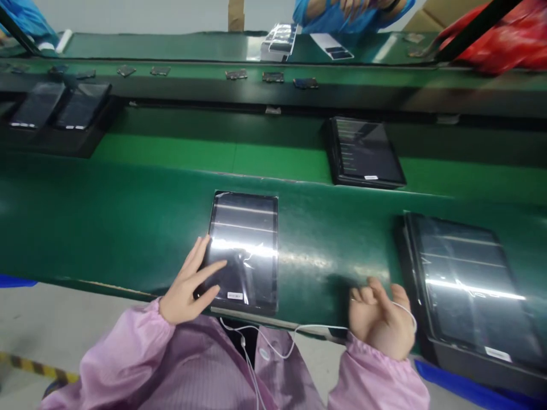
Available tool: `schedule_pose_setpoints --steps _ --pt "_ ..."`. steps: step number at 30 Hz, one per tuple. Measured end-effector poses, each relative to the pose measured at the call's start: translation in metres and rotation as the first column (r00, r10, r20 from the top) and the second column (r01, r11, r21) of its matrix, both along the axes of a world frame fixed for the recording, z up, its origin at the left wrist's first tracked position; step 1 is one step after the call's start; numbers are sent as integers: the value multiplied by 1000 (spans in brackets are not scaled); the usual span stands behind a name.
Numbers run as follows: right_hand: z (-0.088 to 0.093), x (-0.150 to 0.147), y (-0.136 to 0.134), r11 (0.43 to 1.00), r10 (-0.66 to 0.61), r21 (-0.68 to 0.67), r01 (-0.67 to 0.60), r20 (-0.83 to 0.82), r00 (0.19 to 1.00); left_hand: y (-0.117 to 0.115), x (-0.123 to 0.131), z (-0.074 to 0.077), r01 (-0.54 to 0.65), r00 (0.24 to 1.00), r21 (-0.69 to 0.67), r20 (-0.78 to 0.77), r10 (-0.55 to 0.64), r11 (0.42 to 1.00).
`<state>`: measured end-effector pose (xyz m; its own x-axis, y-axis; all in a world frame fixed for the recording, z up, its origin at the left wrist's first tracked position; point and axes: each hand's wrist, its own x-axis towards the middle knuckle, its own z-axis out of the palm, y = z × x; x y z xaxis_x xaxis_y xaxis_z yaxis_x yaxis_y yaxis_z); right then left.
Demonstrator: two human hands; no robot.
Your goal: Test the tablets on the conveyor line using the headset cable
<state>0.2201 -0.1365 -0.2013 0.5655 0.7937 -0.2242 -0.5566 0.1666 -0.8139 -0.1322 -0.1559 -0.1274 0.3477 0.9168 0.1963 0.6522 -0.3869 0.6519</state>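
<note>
A tablet with a glossy dark screen and a small white label lies on the green bench top in front of me. My left hand rests at the tablet's left edge, fingers spread, with fingertips on or just above its screen. To the right of the tablet, my right hand is turned palm up with its fingers curled. A thin white cable runs from my chest to this hand and loops round its thumb side. The cable's end is hidden in the fingers.
A stack of tablets stands at my right. Another tablet sits on the green conveyor belt, with more tablets at far left. Several small circuit boards line the shelf behind. Across the line is a co-worker's blue sleeve.
</note>
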Motion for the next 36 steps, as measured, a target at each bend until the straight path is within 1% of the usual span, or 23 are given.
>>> schedule_pose_setpoints --steps 3,6,10,12,15,19,21,23,25,26,28,32,34,36 --pt "-12 0 -6 998 41 37 -41 -14 999 -11 1 -1 140 985 83 -118 -129 987" --pt "-21 -1 -5 994 87 66 -84 -48 995 -15 0 -4 243 954 113 -206 -216 964" --pt "-23 2 -3 989 112 106 -102 -92 989 -15 -4 -11 371 905 115 -269 -330 922" --pt "-22 4 -3 989 114 111 -102 -104 988 -12 -5 -16 408 888 131 -287 -359 904" --pt "-22 4 -4 990 106 100 -96 -99 989 -2 -6 -21 397 898 137 -260 -354 907" --pt "-21 4 -4 993 95 75 -88 -86 992 18 -10 -22 359 915 156 -252 -315 920" --pt "-20 4 -4 995 87 61 -82 -86 992 28 -14 -21 312 924 178 -286 -255 933" --pt "-20 4 -4 996 80 49 -76 -85 993 35 -18 -19 229 935 202 -316 -158 952" --pt "-19 3 -4 997 75 41 -71 -85 994 38 -18 -18 153 946 217 -314 -80 964" --pt "-19 3 -4 997 73 38 -70 -86 994 37 -18 -17 142 952 224 -298 -71 964" --pt "-20 3 -4 997 71 36 -68 -90 993 32 -15 -16 186 956 235 -268 -120 954" --pt "-20 3 -4 996 81 39 -78 -81 993 19 -11 -16 314 935 228 -244 -258 922" --pt "-20 3 -4 996 86 37 -84 -74 994 14 -12 -16 332 930 218 -240 -280 918" --pt "-21 3 -4 995 93 36 -91 -68 993 11 -14 -17 318 936 221 -230 -267 922"
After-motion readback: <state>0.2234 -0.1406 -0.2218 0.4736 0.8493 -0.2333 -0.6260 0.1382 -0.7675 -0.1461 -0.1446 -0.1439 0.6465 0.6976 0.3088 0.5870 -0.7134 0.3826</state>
